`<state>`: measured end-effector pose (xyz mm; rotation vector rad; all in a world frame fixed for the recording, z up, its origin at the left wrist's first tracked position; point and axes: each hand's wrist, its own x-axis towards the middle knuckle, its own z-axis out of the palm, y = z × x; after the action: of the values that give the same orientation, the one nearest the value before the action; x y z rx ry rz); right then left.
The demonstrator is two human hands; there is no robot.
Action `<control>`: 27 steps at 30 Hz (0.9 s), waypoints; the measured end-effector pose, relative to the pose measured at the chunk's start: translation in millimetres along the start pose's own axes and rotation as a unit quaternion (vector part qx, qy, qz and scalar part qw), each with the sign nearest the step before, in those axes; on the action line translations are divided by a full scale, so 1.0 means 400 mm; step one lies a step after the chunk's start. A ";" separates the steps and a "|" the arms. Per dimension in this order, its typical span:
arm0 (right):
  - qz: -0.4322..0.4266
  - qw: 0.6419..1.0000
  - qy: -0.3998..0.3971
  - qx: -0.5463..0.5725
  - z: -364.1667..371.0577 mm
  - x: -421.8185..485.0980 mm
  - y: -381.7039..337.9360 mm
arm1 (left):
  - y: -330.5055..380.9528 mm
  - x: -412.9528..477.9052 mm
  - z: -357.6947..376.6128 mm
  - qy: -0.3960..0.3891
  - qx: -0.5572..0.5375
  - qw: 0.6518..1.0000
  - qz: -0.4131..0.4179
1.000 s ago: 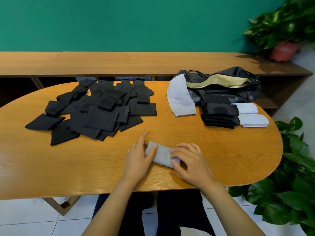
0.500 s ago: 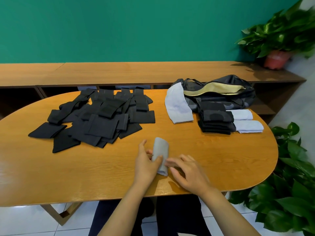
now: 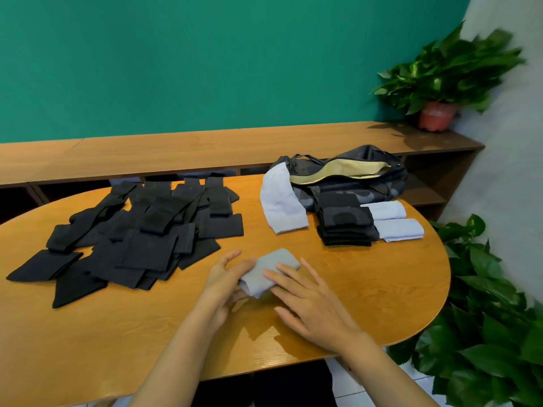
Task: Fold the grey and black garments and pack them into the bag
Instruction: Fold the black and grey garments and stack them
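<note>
Far left of the wooden table (image 3: 367, 289) you had that messy heap of unfolded black garments (image 3: 141, 239). Your left hand (image 3: 223, 283) was half open, fingers relaxed, cupped against the left end of the small folded grey garment (image 3: 270, 270) near the front edge; I couldn't tell if it really gripped it. Your right hand (image 3: 311, 301) lay flat, fingers straight, fingertips pressing on top of that piece. Further back and right, a pale grey garment (image 3: 279, 207) draped off the open bag (image 3: 352, 174). The folded black stack (image 3: 343, 224) sat just in front of the bag, with two folded pale grey pieces (image 3: 393, 218) beside it.
</note>
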<state>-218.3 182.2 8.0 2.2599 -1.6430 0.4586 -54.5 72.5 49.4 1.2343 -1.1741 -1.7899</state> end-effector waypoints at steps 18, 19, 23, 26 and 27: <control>0.407 0.895 -0.097 -0.155 -0.065 -0.099 0.599 | -0.125 0.201 0.066 0.154 0.580 0.782 0.168; 0.398 0.898 -0.107 -0.152 -0.057 -0.096 0.610 | -0.125 0.202 0.066 0.155 0.576 0.786 0.164; 0.384 0.903 -0.160 -0.110 -0.032 -0.083 0.634 | -0.123 0.200 0.069 0.164 0.581 0.781 0.162; 0.393 0.902 -0.177 -0.006 -0.025 -0.080 0.636 | -0.125 0.200 0.066 0.163 0.579 0.782 0.165; 0.404 0.901 -0.160 0.022 -0.025 -0.080 0.635 | -0.126 0.200 0.066 0.163 0.579 0.781 0.167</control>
<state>-470.6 139.0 18.3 1.6317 -2.7495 0.2975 -107.9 29.7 -21.1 1.6908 -2.1908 -0.4042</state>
